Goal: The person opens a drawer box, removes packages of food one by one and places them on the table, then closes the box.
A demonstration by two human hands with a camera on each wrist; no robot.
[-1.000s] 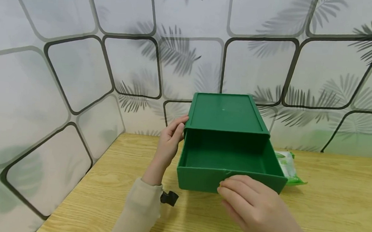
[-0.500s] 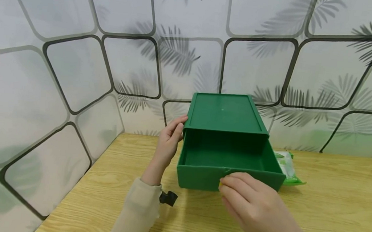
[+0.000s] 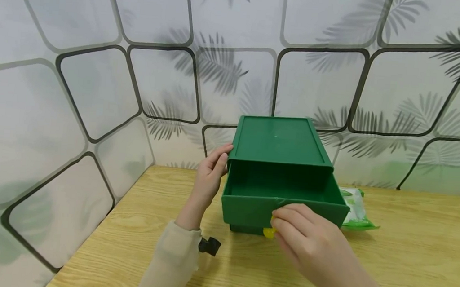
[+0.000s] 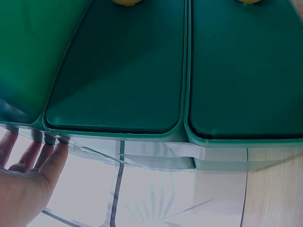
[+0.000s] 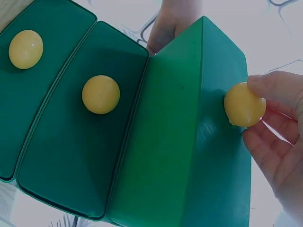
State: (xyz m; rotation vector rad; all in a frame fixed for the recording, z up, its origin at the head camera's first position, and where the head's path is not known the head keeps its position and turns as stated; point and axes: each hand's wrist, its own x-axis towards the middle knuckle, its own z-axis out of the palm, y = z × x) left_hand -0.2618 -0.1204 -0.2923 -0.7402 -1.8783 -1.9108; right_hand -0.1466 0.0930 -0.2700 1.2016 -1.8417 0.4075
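Observation:
A green drawer cabinet (image 3: 280, 140) stands on the table with its top drawer (image 3: 249, 210) pulled partly out; the visible part of the drawer's inside is bare. My right hand (image 3: 315, 249) pinches the drawer's yellow knob (image 5: 245, 105) between thumb and fingers. On the cabinet's left side rests my left hand (image 3: 209, 173), its fingers lightly bent against the outer wall in the left wrist view. Two closed drawers lie below, each with a yellow knob; one closed drawer's knob (image 5: 101, 94) shows plainly in the right wrist view, and another knob (image 5: 26, 49) farther left.
A white and green soft packet (image 3: 356, 207) lies on the wooden table (image 3: 420, 248), right of the cabinet and partly hidden by it. Behind stands a patterned wall (image 3: 235, 72), which also runs along the left.
The top drawer has slid a little inward, with my right hand following on its knob. A lower drawer's front and yellow knob now show beneath it. My left hand stays in place.

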